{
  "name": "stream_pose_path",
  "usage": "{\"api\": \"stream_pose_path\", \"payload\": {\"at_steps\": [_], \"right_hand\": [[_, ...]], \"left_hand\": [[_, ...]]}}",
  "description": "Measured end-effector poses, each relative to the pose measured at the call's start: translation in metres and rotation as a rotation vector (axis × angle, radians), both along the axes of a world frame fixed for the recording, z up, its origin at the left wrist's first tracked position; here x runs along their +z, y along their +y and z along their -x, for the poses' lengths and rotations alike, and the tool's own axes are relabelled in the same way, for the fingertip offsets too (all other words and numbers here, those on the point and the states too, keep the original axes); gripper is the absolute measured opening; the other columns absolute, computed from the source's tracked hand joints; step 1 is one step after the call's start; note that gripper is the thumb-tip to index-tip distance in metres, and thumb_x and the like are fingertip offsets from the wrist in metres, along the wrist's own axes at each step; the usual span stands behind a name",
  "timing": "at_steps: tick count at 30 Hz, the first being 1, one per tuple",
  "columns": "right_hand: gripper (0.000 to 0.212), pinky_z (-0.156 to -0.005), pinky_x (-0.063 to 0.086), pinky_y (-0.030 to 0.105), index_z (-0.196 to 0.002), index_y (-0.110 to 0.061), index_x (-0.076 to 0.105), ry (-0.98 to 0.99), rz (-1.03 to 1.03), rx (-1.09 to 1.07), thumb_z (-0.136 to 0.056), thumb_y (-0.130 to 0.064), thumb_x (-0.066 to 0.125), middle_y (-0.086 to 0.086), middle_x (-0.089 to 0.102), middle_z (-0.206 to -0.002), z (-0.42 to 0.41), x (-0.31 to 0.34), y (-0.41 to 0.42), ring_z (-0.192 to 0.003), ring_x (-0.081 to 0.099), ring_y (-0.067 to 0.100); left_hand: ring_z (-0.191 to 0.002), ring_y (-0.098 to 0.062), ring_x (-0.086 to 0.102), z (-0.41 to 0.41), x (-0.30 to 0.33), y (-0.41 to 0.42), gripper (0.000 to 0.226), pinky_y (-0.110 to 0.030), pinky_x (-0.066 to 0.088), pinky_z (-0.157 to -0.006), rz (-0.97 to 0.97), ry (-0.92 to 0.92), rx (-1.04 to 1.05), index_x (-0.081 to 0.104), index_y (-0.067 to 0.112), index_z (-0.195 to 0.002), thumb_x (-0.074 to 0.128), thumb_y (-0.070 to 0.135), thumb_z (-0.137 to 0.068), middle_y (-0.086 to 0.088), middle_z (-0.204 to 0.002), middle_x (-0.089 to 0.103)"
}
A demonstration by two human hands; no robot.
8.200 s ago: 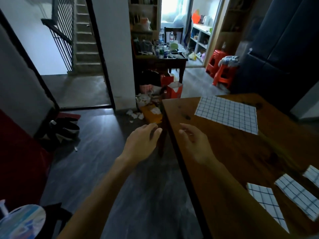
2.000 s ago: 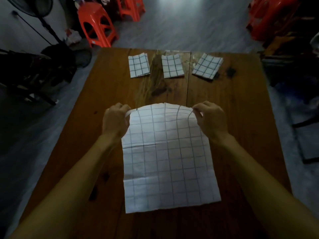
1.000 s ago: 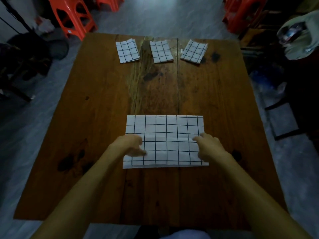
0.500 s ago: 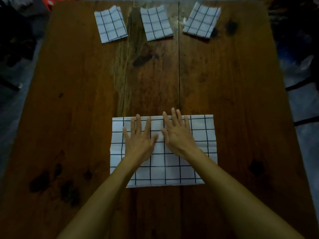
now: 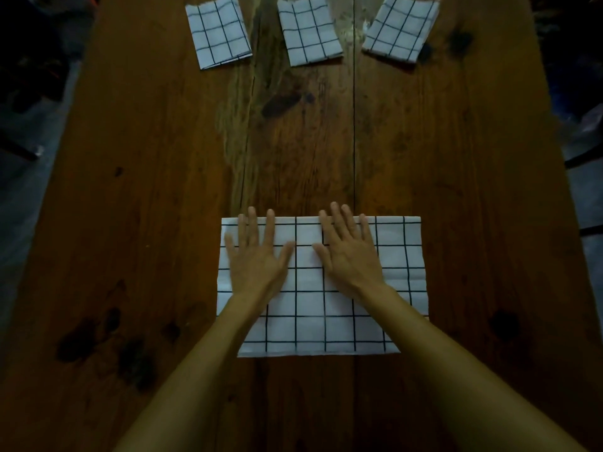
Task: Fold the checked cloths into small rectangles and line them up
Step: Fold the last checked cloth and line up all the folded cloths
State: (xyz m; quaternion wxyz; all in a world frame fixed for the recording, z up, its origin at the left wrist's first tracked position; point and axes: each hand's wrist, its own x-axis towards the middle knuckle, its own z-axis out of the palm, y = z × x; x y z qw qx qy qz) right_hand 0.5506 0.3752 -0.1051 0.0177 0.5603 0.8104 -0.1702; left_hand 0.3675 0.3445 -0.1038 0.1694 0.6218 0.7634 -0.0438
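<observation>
Right now both of your hands lie flat on one checked cloth (image 5: 321, 308) that is folded into a wide rectangle on the wooden table (image 5: 456, 190). Your left hand (image 5: 257, 256) presses palm down on the cloth's left part, fingers straight and spread, gripping nothing; its fingertips reach just past the far folded edge. Your right hand (image 5: 349, 252) lies just beside it in the same way, fingers straight, palm down, holding nothing, and its fingertips also cross the far edge. A strip of cloth shows between your two thumbs, and more cloth stretches out to the right of your right hand than to the left of your left one. Well beyond your fingertips, at the far end of the table, you can count three small folded cloths in a row: a left folded cloth (image 5: 219, 31), a middle folded cloth (image 5: 308, 31), and a right folded cloth (image 5: 399, 29), which is tilted. They lie apart from one another. That makes four checked cloths in all.
</observation>
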Motion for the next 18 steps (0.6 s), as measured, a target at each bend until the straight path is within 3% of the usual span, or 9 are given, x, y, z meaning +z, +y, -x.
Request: {"api": "stream_pose_path", "payload": {"at_steps": [3,6,10,13,18], "right_hand": [[0.067,-0.117,-0.013,0.042,-0.151,-0.023,-0.004,-0.049,0.015,-0.206,-0.094,-0.057,0.002,0.004,-0.015,-0.158,-0.033,0.001,-0.008,-0.144,-0.019,0.019],[0.069,-0.117,-0.01,0.048,-0.152,-0.021,0.001,-0.095,0.019,-0.34,-0.093,-0.057,0.005,0.007,-0.008,-0.16,-0.057,0.007,-0.013,-0.145,-0.016,0.021],[0.062,-0.118,-0.01,0.043,-0.151,-0.015,0.012,0.002,-0.086,-0.165,-0.098,-0.047,0.011,0.006,-0.002,-0.158,-0.03,0.018,-0.008,-0.146,-0.01,0.022],[0.058,-0.118,-0.009,0.04,-0.151,-0.017,0.008,0.119,-0.041,-0.014,-0.1,-0.044,0.015,0.004,-0.005,-0.158,0.011,0.016,-0.001,-0.146,-0.011,0.018],[0.062,-0.117,-0.012,0.039,-0.151,-0.025,0.0,-0.007,0.007,-0.151,-0.098,-0.054,0.01,0.004,-0.011,-0.16,-0.014,0.001,0.002,-0.145,-0.017,0.018]], "left_hand": [[-0.141,-0.02,-0.025,0.027,0.005,-0.008,0.072,-0.05,-0.014,-0.112,0.034,0.006,0.072,-0.018,0.032,-0.147,0.007,0.069,-0.09,-0.003,-0.155,-0.025],[-0.142,-0.025,-0.022,0.039,0.012,-0.014,0.071,-0.054,-0.011,-0.113,0.026,0.08,0.09,-0.014,0.031,-0.148,0.004,0.067,-0.091,-0.008,-0.156,-0.019],[-0.144,-0.025,-0.015,0.007,0.017,-0.003,0.063,-0.049,-0.012,-0.114,-0.162,0.043,-0.081,-0.004,0.026,-0.15,0.009,0.055,-0.095,-0.008,-0.157,-0.013],[-0.144,-0.022,-0.015,-0.028,0.012,0.008,0.06,-0.046,-0.01,-0.116,-0.144,-0.063,-0.189,-0.004,0.024,-0.15,0.01,0.048,-0.097,-0.009,-0.158,-0.012],[-0.142,-0.016,-0.024,-0.012,-0.005,0.0,0.067,-0.042,-0.013,-0.115,-0.063,-0.051,-0.092,-0.014,0.03,-0.148,0.005,0.062,-0.092,-0.003,-0.156,-0.023]]}}
